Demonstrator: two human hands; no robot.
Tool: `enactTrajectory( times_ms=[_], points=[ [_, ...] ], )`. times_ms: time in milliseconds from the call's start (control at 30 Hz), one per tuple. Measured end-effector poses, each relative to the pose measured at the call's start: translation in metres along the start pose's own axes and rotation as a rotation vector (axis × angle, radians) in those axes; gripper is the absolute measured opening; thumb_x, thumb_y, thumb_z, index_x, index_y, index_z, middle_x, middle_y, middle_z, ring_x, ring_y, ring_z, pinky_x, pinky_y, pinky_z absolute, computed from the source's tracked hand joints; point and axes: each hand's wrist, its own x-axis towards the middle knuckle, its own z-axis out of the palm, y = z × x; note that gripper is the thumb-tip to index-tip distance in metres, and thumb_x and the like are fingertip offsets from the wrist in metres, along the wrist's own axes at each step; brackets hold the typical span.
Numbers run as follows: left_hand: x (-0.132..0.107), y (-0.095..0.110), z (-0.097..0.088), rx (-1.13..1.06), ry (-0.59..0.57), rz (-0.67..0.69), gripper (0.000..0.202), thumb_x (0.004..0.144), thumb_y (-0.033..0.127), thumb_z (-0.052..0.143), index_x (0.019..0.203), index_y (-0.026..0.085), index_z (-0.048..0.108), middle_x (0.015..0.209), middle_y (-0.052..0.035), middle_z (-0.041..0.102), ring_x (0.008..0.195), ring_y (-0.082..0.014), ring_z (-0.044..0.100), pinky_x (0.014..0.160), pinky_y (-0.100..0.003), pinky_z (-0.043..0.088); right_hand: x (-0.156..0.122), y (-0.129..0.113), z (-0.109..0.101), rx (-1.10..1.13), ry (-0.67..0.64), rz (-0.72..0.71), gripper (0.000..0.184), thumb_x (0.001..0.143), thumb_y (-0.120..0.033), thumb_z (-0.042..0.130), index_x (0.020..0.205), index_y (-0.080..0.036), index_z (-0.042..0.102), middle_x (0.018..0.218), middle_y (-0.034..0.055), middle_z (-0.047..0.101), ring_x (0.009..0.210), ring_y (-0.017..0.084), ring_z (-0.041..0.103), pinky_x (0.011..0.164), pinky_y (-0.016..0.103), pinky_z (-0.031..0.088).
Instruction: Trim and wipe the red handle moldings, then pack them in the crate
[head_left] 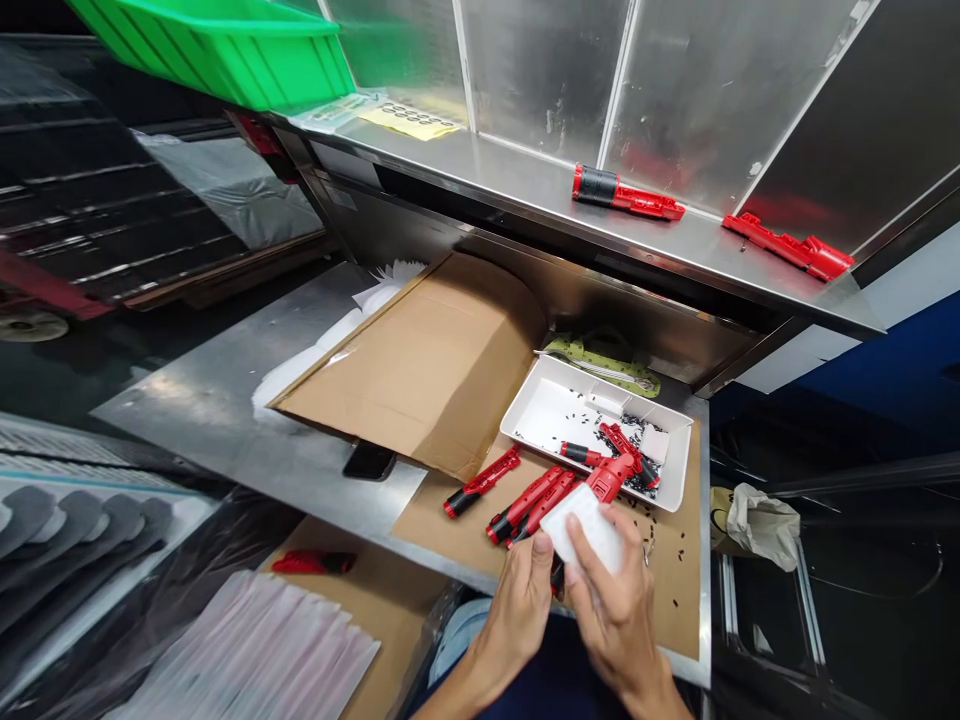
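My right hand grips a white pad that looks like folded cloth or foam, pressing it over a red-and-black plastic housing. The housing's red end sticks out above the pad, and a bit of black shows below. My left hand is closed around the lower part of this housing, thumb up against the pad's edge. Just left of the hands, more red-and-black housings lie on the brown cardboard sheet. Behind the hands stands a white tray holding small black pieces, a white block and red-and-black parts.
A large cardboard flap leans over the metal table, with a dark phone-like object beside it. Two red parts rest on the metal shelf, near a green bin. Wrapped sheets are stacked at lower left.
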Motion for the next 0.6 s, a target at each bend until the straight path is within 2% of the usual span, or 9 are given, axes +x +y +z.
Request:
enactTrajectory(
  times_ms=[100, 200, 267, 333, 433, 500, 600],
  points=[
    [-0.001, 0.008, 0.001, 0.205, -0.004, 0.119, 0.079, 0.087, 0.077, 0.032, 0.126, 0.018, 0.067, 0.078, -0.0092, 0.068, 0.08, -0.0267, 0.06, 0.079, -0.038, 0.05, 0.0, -0.002, 0.001, -0.055, 0.043, 0.068, 0.038, 0.099, -0.027, 0.046, 0.134, -0.026, 0.06, 0.133, 0.0153, 0.048, 0.116, 0.028, 0.059, 0.086, 0.044, 0.058],
    [-0.001, 0.013, 0.002, 0.232, -0.012, 0.208, 0.075, 0.088, 0.075, 0.034, 0.121, 0.018, 0.07, 0.082, -0.0107, 0.07, 0.08, -0.0258, 0.061, 0.08, -0.037, 0.05, -0.001, -0.006, 0.004, -0.041, 0.024, 0.025, 0.041, 0.098, -0.025, 0.048, 0.138, -0.027, 0.057, 0.136, 0.0148, 0.046, 0.118, 0.027, 0.057, 0.088, 0.042, 0.056],
    [0.001, 0.014, 0.002, 0.198, -0.038, 0.221, 0.074, 0.086, 0.076, 0.038, 0.119, 0.018, 0.071, 0.082, -0.0107, 0.07, 0.075, -0.0238, 0.061, 0.074, -0.034, 0.05, 0.001, -0.001, 0.004, -0.027, -0.005, -0.007, 0.041, 0.098, -0.026, 0.049, 0.138, -0.028, 0.057, 0.137, 0.014, 0.045, 0.12, 0.027, 0.056, 0.091, 0.04, 0.055],
    [0.004, 0.013, 0.003, 0.119, -0.099, 0.128, 0.082, 0.084, 0.079, 0.037, 0.122, 0.014, 0.069, 0.074, -0.009, 0.069, 0.059, -0.0187, 0.057, 0.057, -0.03, 0.047, 0.008, 0.014, -0.001, -0.06, 0.024, 0.093, 0.039, 0.098, -0.03, 0.048, 0.136, -0.027, 0.06, 0.136, 0.0141, 0.045, 0.119, 0.028, 0.056, 0.092, 0.042, 0.054],
    [0.008, 0.016, 0.002, -0.069, -0.18, -0.081, 0.098, 0.078, 0.087, 0.033, 0.127, 0.007, 0.064, 0.071, -0.0084, 0.068, 0.04, -0.0104, 0.045, 0.036, -0.023, 0.029, 0.02, 0.051, -0.019, -0.084, 0.182, 0.306, 0.041, 0.098, -0.039, 0.048, 0.133, -0.022, 0.062, 0.135, 0.0154, 0.044, 0.121, 0.03, 0.052, 0.099, 0.049, 0.047],
    [0.008, 0.022, 0.0, -0.179, -0.212, -0.16, 0.098, 0.077, 0.087, 0.034, 0.128, 0.007, 0.062, 0.075, -0.0099, 0.069, 0.038, -0.0073, 0.044, 0.034, -0.021, 0.022, 0.022, 0.072, -0.033, -0.038, 0.274, 0.364, 0.044, 0.097, -0.042, 0.05, 0.133, -0.02, 0.062, 0.135, 0.0154, 0.043, 0.124, 0.03, 0.048, 0.105, 0.052, 0.041],
    [0.007, 0.033, -0.002, -0.27, -0.243, -0.209, 0.091, 0.078, 0.085, 0.04, 0.125, 0.01, 0.065, 0.076, -0.0096, 0.07, 0.037, -0.005, 0.043, 0.034, -0.018, 0.018, 0.014, 0.082, -0.047, 0.038, 0.28, 0.392, 0.046, 0.096, -0.044, 0.052, 0.135, -0.021, 0.06, 0.134, 0.0133, 0.044, 0.126, 0.03, 0.046, 0.107, 0.053, 0.037]
  ],
)
